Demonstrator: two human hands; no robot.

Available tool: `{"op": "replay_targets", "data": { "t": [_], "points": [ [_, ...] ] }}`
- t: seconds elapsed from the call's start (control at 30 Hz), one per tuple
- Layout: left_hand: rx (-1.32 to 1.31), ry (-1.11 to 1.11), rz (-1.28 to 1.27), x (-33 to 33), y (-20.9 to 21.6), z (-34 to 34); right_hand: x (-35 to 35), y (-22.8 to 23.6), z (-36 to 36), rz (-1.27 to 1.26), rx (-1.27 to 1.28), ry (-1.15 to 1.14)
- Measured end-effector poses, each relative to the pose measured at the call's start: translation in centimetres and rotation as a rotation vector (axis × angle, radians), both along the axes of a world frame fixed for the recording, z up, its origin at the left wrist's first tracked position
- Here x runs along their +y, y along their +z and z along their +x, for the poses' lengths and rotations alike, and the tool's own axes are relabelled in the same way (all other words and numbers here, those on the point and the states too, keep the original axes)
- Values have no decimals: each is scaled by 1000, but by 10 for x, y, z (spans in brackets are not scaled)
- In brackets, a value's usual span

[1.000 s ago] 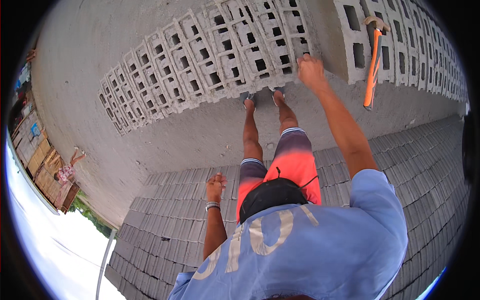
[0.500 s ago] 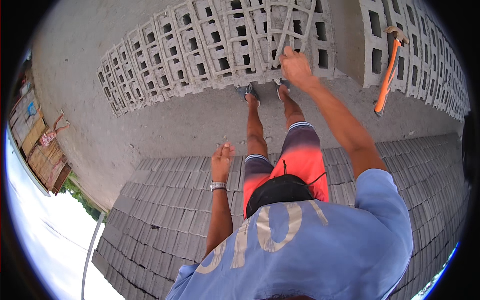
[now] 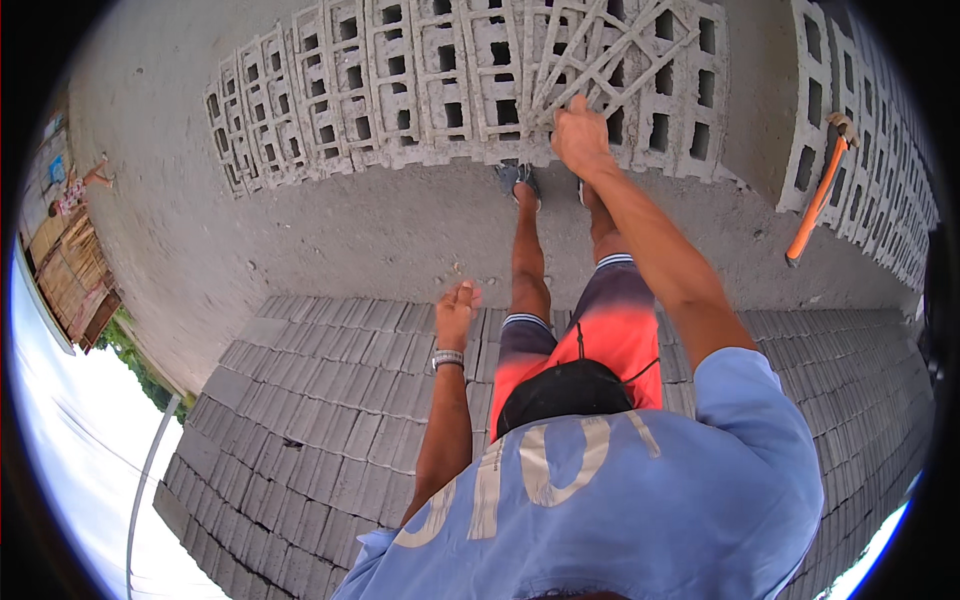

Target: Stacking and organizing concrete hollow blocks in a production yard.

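At the near edge of a row of grey hollow concrete blocks (image 3: 455, 95), my right hand (image 3: 582, 138) is closed on the near end of a grey ladder-shaped frame (image 3: 640, 58). That frame lies slanted across the tops of the blocks, over other similar strips. The fingertips are partly hidden behind the hand. My left hand (image 3: 458, 312), with a metal watch (image 3: 447, 358) on its wrist, hangs in the air beside my leg, fingers loosely bent and nothing seen in them.
An orange-handled hammer (image 3: 820, 195) rests on another block row (image 3: 860, 160) at the right. Stacked grey blocks (image 3: 330, 400) spread behind my legs. Bare ground (image 3: 390, 225) runs between the rows. Another person (image 3: 75, 190) is far off at the left, near wooden sheeting (image 3: 65, 260).
The ladder-shaped frame has swung to a stronger slant, its far end toward the right, with my right hand still at its near end. My left hand stays low. The whole view has shifted slightly.
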State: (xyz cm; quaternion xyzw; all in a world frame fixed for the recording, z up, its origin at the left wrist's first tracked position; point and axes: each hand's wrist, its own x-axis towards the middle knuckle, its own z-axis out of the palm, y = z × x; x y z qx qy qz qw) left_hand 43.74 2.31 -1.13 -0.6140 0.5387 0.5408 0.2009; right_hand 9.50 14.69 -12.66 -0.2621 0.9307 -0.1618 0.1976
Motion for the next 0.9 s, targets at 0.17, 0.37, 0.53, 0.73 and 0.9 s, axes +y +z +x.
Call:
{"op": "replay_targets", "data": {
  "t": [0.17, 0.37, 0.53, 0.73, 0.9],
  "points": [
    [42, 103, 2, -10, -7, 13, 0, -11, 7, 49, 1, -59],
    [223, 118, 38, -9, -2, -57, -6, 11, -1, 172, -30, -39],
    [711, 178, 80, 20, 56, -151, -5, 129, -33, -19, 69, 24],
    [1125, 135, -218, 40, 151, -224, -21, 337, -39, -277, -222, 109],
    [1231, 427, -131, 40, 181, -163, -40, 350, 64, -521, -386, 460]
  ]
}}
